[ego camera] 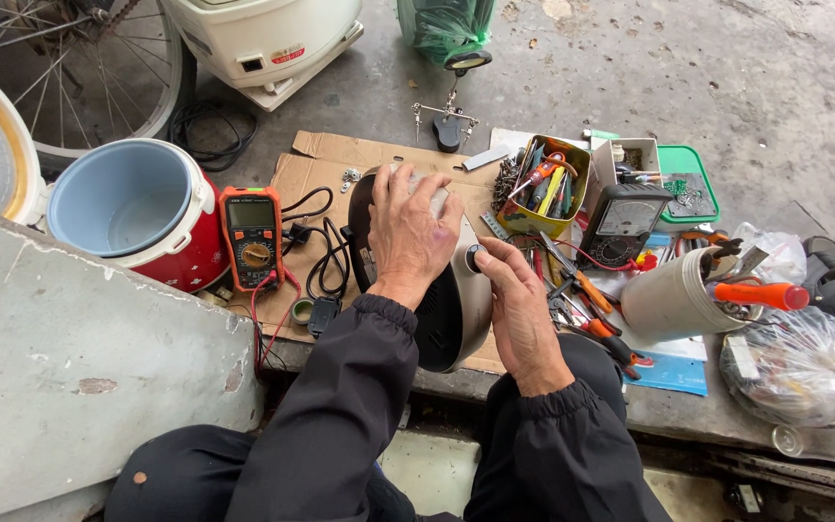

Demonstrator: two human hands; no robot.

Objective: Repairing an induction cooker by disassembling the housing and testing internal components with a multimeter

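A round silver and black appliance (pixel 456 319) stands on its edge on a sheet of cardboard (pixel 321 164) in front of me. My left hand (pixel 408 232) lies over its top and grips the casing. My right hand (pixel 519 309) is at its right side, with the fingers closed on a small black knob (pixel 475 258). Both of my arms are in black sleeves.
An orange multimeter (pixel 252 235) with red and black leads lies left of the appliance, beside a red rice cooker (pixel 142 213). To the right are a yellow tin of tools (pixel 545 193), an analogue meter (pixel 622 222), a grey tube holding screwdrivers (pixel 674 295), pliers and plastic bags. A concrete slab (pixel 70 358) is at the left.
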